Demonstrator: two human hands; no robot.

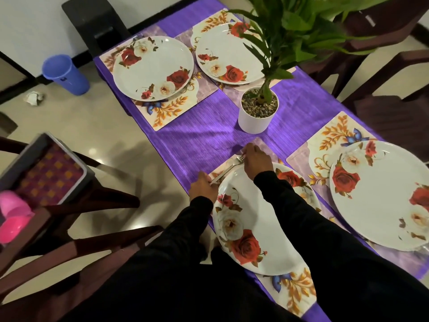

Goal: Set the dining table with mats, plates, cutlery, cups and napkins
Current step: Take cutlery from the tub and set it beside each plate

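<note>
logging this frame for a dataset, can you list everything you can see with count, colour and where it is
tablecloth: 1, purple, covers the table
mats: 4, cream and lilac with orange leaves, one under each plate
plates: 4, white with red and white roses, two far, two near
fork: 1, silver, left of the near left plate, on its mat
plant: 1, green in a white pot with gravel, mid table
chairs: several, dark, around the table
tray: 1, grey with a patterned base, on the left chair
cups: 2, pink, lower left by the tray
bin: 1, blue, on the floor far left
paper: 1, white, crumpled, floor near the bin
left hand: at the fork's handle
right hand: at the fork's tines
</note>
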